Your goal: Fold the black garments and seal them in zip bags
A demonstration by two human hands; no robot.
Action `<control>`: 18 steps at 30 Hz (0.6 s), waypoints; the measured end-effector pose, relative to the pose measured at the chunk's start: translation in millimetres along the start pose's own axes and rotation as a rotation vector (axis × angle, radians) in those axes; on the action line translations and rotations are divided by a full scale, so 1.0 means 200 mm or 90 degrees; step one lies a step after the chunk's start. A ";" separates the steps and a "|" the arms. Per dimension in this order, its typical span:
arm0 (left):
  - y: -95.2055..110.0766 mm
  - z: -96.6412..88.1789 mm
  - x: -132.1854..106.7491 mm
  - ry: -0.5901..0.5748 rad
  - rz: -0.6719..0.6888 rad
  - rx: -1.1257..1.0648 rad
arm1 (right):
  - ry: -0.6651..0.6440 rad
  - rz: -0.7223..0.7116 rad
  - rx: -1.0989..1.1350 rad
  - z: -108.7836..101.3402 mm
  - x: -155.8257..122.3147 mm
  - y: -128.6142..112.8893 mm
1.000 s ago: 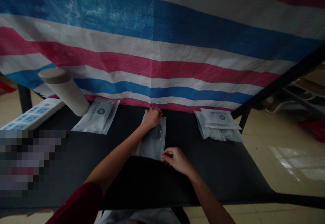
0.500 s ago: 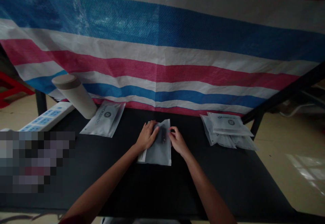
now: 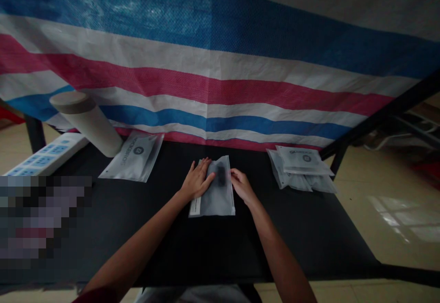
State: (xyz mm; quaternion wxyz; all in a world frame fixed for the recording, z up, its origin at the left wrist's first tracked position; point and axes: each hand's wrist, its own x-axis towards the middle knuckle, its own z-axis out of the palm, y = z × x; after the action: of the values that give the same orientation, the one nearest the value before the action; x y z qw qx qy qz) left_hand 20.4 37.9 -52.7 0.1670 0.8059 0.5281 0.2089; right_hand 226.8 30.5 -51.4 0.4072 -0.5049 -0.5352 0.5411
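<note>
A frosted zip bag [image 3: 218,202] lies flat on the black table in front of me, its zip edge on the right with a small slider at the lower corner. A dark item [image 3: 222,175] shows blurred through the plastic, and a white label strip [image 3: 195,206] shows at the lower left. My left hand [image 3: 198,180] rests open on the bag's left part, fingers stretched away from me. At the upper right edge, my right hand [image 3: 241,186] has its curled fingers closed on the zip side; the fingertips are partly hidden.
Another printed bag [image 3: 132,158] lies at the back left, beside a pale bottle [image 3: 89,122] and a white power strip [image 3: 48,154]. Several printed bags [image 3: 302,168] are piled at the back right. A striped sheet [image 3: 206,78] hangs behind the table [image 3: 192,252].
The camera view has shifted slightly. My left fingers are straighter and more spread on the bag. My right hand stays at the zip edge, its fingers a little more closed.
</note>
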 end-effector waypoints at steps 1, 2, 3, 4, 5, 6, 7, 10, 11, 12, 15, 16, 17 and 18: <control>0.00 0.00 0.00 0.006 0.007 -0.004 | -0.017 0.001 -0.008 0.00 0.00 0.00; 0.00 0.00 -0.01 0.015 0.015 -0.011 | -0.036 0.001 -0.024 0.00 0.00 -0.01; 0.00 0.00 -0.01 0.024 0.027 -0.020 | -0.053 -0.001 -0.049 0.00 0.00 -0.01; 0.00 0.00 -0.02 0.032 0.046 -0.031 | -0.064 -0.006 -0.082 0.01 0.00 -0.02; 0.00 -0.01 -0.03 0.037 0.069 -0.043 | -0.065 -0.015 -0.120 0.01 0.00 -0.03; 0.01 -0.02 -0.03 0.040 0.094 -0.053 | -0.056 -0.025 -0.159 0.02 0.00 -0.04; 0.02 -0.03 -0.04 0.040 0.116 -0.061 | -0.038 -0.033 -0.195 0.03 0.00 -0.04; 0.03 -0.05 -0.05 0.036 0.132 -0.061 | -0.008 -0.042 -0.250 0.05 0.00 -0.05; 0.04 -0.05 -0.05 0.034 0.127 -0.057 | -0.016 -0.046 -0.238 0.05 0.00 -0.05; 0.04 -0.05 -0.05 0.030 0.122 -0.051 | -0.028 -0.049 -0.210 0.05 -0.01 -0.06; 0.04 -0.03 -0.05 0.019 0.118 -0.030 | -0.017 -0.036 -0.084 -0.02 -0.02 -0.07; 0.04 -0.02 -0.05 0.018 0.118 -0.025 | 0.013 -0.022 -0.047 -0.05 -0.03 -0.08; 0.04 -0.02 -0.05 0.017 0.117 -0.024 | 0.056 -0.008 -0.021 -0.08 -0.04 -0.08; 0.03 -0.02 -0.05 0.016 0.114 -0.028 | 0.109 0.006 -0.001 -0.12 -0.04 -0.08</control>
State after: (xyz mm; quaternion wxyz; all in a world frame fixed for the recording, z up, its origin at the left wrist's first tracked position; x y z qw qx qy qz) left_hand 20.5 26.9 -48.2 0.1588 0.8433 0.4516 0.2443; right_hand 249.6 27.8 -32.8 0.4482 -0.5521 -0.4964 0.4978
